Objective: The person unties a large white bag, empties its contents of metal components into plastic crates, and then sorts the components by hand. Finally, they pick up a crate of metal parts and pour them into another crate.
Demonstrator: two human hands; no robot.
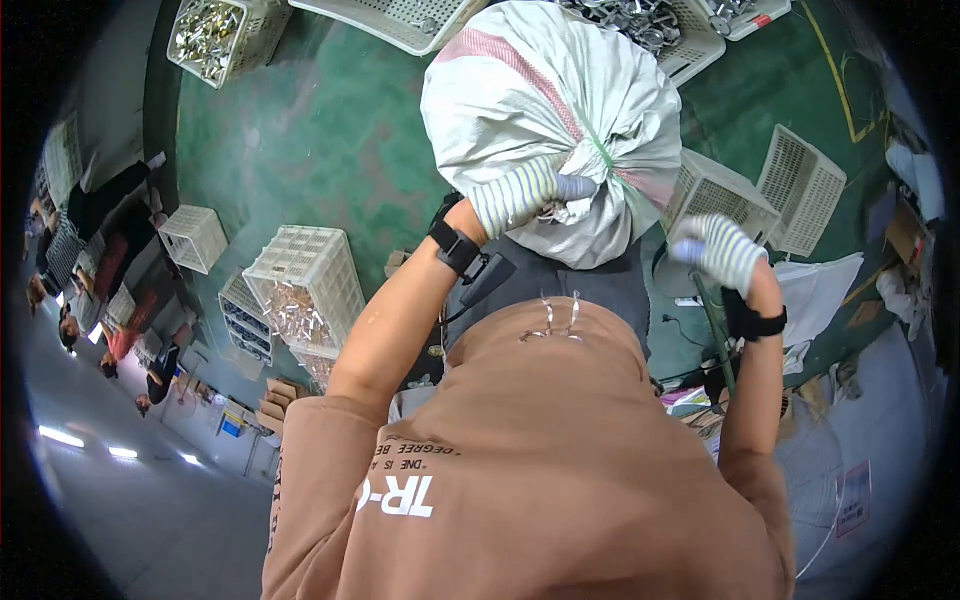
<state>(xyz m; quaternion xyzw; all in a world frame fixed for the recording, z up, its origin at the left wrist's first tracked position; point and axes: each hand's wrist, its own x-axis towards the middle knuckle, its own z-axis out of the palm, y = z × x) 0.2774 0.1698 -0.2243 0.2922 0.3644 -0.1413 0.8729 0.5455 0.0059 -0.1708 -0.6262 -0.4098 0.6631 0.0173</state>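
Note:
A large white woven sack (490,130) with pink stripes stands bulging in front of me, its neck gathered and bound by a green tie (600,150). My left hand (530,190), in a striped glove with grey fingertips, is closed on the gathered cloth just below the tie. Off to the sack's right, apart from it, is my right hand (720,252) in a matching glove. Its fingers are smeared by motion, so their pose and anything in them cannot be made out.
Beyond the sack lie crates of metal parts (640,22) and a white crate (400,22). Perforated crates (725,200) stand at right, by a green pole (715,335). Stacked crates of shiny parts (305,265) are at left on the green floor (290,150). People (100,250) work farther left.

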